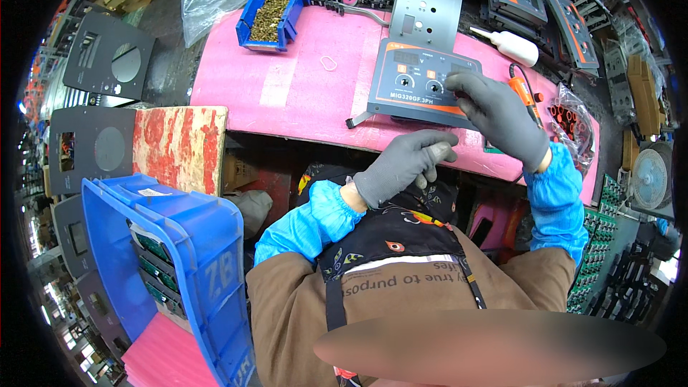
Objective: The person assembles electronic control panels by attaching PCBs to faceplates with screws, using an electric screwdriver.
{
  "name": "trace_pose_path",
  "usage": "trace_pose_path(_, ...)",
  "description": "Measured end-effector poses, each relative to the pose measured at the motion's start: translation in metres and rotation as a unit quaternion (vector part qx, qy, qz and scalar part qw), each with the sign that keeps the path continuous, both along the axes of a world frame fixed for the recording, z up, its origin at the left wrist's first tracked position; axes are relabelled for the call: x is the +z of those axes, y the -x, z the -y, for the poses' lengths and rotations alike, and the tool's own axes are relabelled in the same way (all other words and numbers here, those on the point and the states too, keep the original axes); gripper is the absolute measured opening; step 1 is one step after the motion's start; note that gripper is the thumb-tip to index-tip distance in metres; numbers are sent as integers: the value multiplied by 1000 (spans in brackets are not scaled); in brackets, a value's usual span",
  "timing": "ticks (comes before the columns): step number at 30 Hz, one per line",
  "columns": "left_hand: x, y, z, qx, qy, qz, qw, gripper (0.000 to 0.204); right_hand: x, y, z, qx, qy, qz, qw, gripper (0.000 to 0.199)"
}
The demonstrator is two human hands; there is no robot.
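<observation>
A grey control panel (387, 93) with an orange stripe, a small display and knobs lies at the table's front edge. My right hand (502, 111), in a grey glove, reaches over its right side. The bent fingertips are at the panel's face, beside a black knob (434, 87); what they pinch, if anything, is hidden under them. Just in front of the table edge is my left hand (401, 168), gloved too, its fingers curled together. I cannot see whether something small is inside it. To the right of the panel stands an orange-and-black screwdriver-like tool (525, 93).
A blue bin (254, 45) of small brass-coloured parts sits on the pink table mat (322, 43), near a rubber band (328, 63). Behind the panel are a grey metal plate (426, 11) and a white bottle (514, 47). A large blue crate (222, 265) with circuit boards stands at left.
</observation>
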State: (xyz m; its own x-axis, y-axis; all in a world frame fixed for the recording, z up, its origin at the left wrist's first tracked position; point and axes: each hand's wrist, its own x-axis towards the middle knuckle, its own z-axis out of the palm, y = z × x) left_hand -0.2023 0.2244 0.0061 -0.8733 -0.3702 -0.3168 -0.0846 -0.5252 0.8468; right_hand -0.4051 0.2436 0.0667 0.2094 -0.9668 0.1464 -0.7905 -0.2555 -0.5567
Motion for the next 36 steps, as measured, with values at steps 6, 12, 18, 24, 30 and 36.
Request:
trace_pose_path(6,-14,5,8,69,-113,45,990,50,1,-8,26,23,-35,-51,998,21)
trace_pose_path(12,-16,13,7,118,-121,66,983,51,-1,-7,34,19,-88,-38,995,24)
trace_pose_path(18,-19,14,6,127,-99,75,984,49,3,-12,35,36,-77,-78,993,24)
trace_pose_path(24,-22,14,6,127,-85,69,986,49,0,-12,36,16,-87,-69,994,22)
trace_pose_path(30,-23,15,6,128,-88,63,986,49,-7,-10,38,40,-41,-93,994,22)
trace_pose_path(36,-23,14,5,130,-95,54,985,47,-11,-15,33,43,-14,-121,992,19)
